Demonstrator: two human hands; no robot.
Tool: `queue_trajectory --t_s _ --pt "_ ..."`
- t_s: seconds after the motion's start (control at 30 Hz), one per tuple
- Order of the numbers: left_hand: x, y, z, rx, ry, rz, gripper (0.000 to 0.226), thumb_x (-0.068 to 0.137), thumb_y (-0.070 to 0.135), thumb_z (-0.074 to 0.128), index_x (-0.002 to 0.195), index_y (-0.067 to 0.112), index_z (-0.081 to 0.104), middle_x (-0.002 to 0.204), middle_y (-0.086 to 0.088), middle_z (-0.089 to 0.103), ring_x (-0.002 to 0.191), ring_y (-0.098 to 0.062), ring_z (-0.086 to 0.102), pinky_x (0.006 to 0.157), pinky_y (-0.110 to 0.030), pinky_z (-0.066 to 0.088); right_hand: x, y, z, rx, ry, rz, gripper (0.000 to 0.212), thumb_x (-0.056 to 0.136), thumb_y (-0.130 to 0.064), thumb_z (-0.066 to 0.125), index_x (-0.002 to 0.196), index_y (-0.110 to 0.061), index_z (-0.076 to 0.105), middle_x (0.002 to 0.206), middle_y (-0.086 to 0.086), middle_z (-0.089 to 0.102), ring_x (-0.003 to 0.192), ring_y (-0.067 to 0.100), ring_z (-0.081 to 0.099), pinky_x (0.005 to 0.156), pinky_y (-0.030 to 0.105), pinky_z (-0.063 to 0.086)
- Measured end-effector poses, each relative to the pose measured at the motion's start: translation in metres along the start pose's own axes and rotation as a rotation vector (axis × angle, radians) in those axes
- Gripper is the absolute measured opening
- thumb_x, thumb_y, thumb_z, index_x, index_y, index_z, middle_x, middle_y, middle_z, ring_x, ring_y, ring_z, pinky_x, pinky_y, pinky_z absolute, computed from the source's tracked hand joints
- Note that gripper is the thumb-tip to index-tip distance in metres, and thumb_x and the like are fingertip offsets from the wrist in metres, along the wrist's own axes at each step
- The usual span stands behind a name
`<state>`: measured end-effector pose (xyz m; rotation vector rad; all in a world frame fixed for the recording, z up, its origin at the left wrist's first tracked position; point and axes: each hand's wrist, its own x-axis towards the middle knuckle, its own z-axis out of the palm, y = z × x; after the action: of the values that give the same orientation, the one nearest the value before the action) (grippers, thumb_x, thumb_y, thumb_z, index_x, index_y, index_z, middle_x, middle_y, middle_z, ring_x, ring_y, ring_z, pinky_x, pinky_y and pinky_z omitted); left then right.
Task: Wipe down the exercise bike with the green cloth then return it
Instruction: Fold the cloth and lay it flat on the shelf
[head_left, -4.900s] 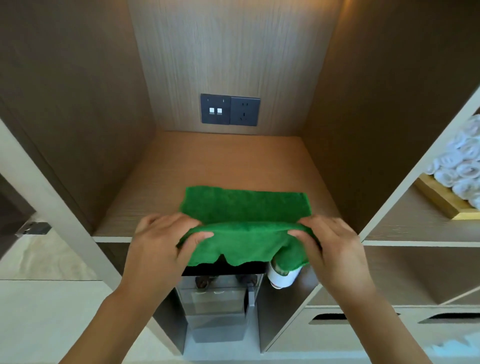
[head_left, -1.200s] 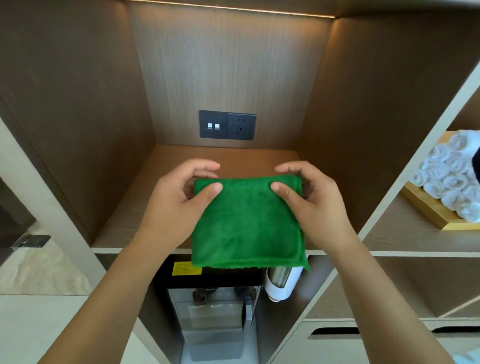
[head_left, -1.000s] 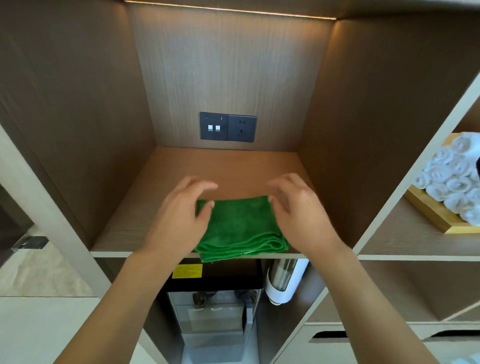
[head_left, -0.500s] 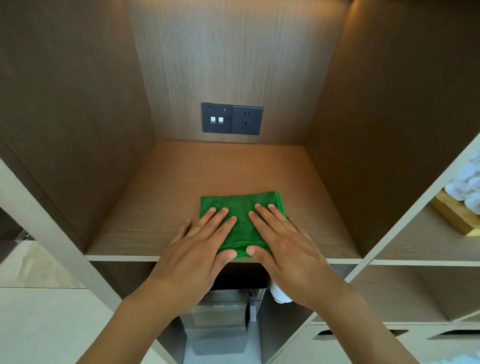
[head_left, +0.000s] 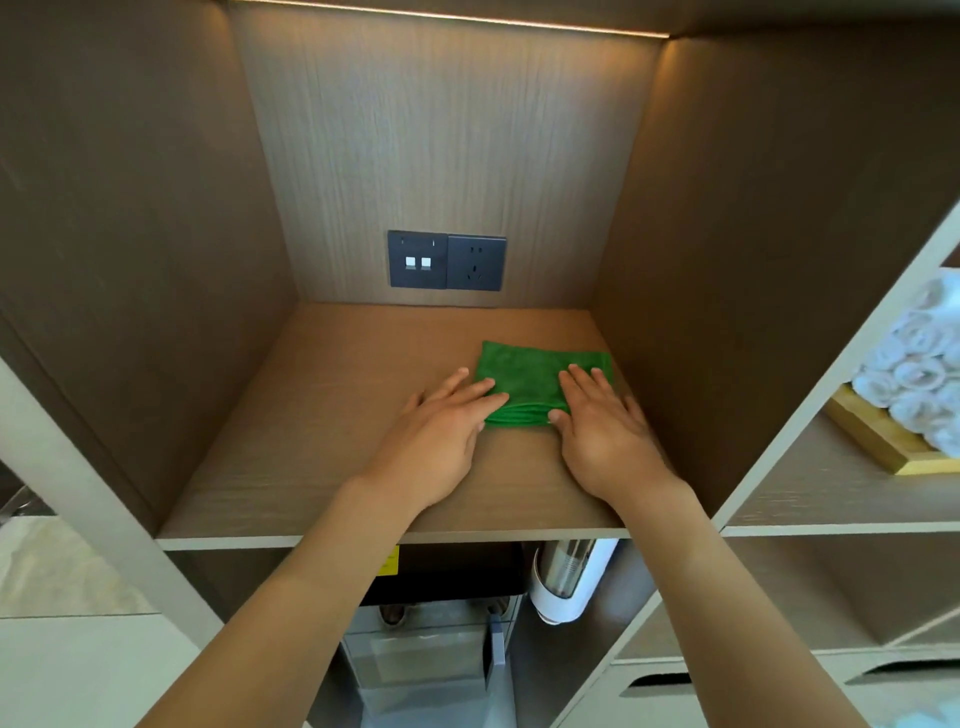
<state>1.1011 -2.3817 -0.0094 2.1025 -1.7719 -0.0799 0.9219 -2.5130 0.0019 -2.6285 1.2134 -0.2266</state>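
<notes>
Since half a second earlier, the green cloth (head_left: 535, 382) had slid from the front middle of the shelf (head_left: 332, 447) to a spot deeper in and over toward the right wall, and my two hands had gone with it. I saw the cloth lying folded and flat on the wooden shelf board, its right edge just beside the cubby's right side panel, its stacked folded edges facing me.

My left hand (head_left: 441, 436) lay flat with fingers straight and spread a little, the fingertips resting on the cloth's left front corner while the palm sat on bare shelf. My right hand (head_left: 602, 426) was likewise flat and wide, fingers straight along the cloth's right side, thumb touching its front edge. Neither hand gripped or pinched anything; both only pressed or rested.

On the back wall above the shelf I saw a dark switch plate (head_left: 417, 259) with two white buttons, touching a dark wall socket (head_left: 476, 262) to its right. A thin light strip (head_left: 447, 18) glowed along the top of the cubby. In the next compartment to the right, rolled white towels (head_left: 919, 374) sat piled on a wooden tray (head_left: 878, 436). Below the shelf a white cup dispenser (head_left: 566, 582) hung beside a water dispenser (head_left: 431, 623) with a dark top.
</notes>
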Motion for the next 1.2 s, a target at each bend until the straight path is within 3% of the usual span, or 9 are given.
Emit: queue_trajectory --t_s 0.13,0.3,0.47,0.67,0.87,1.07,1.2 --pt "-0.01 0.0 -0.002 0.008 -0.018 0.037 0.05 0.112 0.032 0.039 0.162 0.033 0.034 0.171 0.014 0.026 0.161 -0.01 0.012 0.126 -0.051 0.025 -0.026 -0.008 0.0 -0.062 0.12 -0.05 0.065 0.112 -0.038 0.039 0.169 -0.021 0.015 0.178 -0.001 0.01 0.164 0.019 0.002 0.13 0.053 0.008" --pt "-0.018 0.004 -0.001 0.028 -0.052 0.068 0.054 0.111 0.042 0.034 0.165 0.035 0.026 0.173 0.016 0.019 0.16 -0.006 0.012 0.128 -0.048 0.023 -0.062 -0.017 0.001 -0.041 -0.024 -0.113 0.077 0.108 -0.062 0.029 0.17 -0.023 0.003 0.178 -0.008 -0.004 0.163 0.012 -0.011 0.133 0.046 0.002" --pt "-0.009 0.01 -0.005 0.118 -0.145 0.054 0.06 0.11 0.046 0.035 0.166 0.033 0.019 0.174 0.012 0.013 0.161 -0.01 0.012 0.128 -0.048 0.023 -0.054 -0.012 0.004 -0.03 -0.088 -0.096 0.086 0.105 -0.069 0.026 0.169 -0.02 -0.005 0.177 -0.006 -0.014 0.161 0.012 -0.018 0.131 0.045 -0.006" --pt "0.02 0.016 -0.007 0.145 -0.204 0.07 0.061 0.111 0.043 0.037 0.167 0.029 0.017 0.175 0.006 0.012 0.162 -0.015 0.012 0.129 -0.047 0.022 -0.008 -0.01 -0.002 -0.027 -0.125 -0.006 0.087 0.107 -0.065 0.029 0.169 -0.015 -0.006 0.177 0.001 -0.013 0.163 0.019 -0.015 0.132 0.049 -0.005" --pt "0.078 0.013 -0.007 0.146 -0.231 0.077 0.06 0.112 0.035 0.038 0.167 0.022 0.02 0.175 -0.002 0.016 0.161 -0.022 0.017 0.131 -0.037 0.018 0.05 -0.004 -0.007 -0.018 -0.122 0.073 0.08 0.11 -0.056 0.029 0.169 -0.013 -0.002 0.177 0.004 -0.011 0.164 0.023 -0.012 0.133 0.049 0.0" --pt "0.103 0.0 0.001 0.132 -0.178 0.048 0.058 0.111 0.037 0.034 0.167 0.027 0.02 0.175 0.003 0.017 0.161 -0.019 0.016 0.128 -0.051 0.024 0.068 0.004 -0.008 -0.023 -0.019 0.063 0.072 0.112 -0.047 0.03 0.169 -0.012 0.006 0.178 0.004 -0.004 0.164 0.021 -0.006 0.133 0.046 0.005" --pt "0.099 -0.003 0.004 0.096 -0.122 0.06 0.058 0.11 0.039 0.038 0.165 0.027 0.024 0.174 0.002 0.022 0.16 -0.02 0.02 0.127 -0.051 0.025 0.06 0.005 -0.003 -0.038 0.072 0.032 0.064 0.111 -0.042 0.034 0.168 -0.015 0.02 0.178 0.006 0.006 0.164 0.025 0.003 0.132 0.05 0.012"
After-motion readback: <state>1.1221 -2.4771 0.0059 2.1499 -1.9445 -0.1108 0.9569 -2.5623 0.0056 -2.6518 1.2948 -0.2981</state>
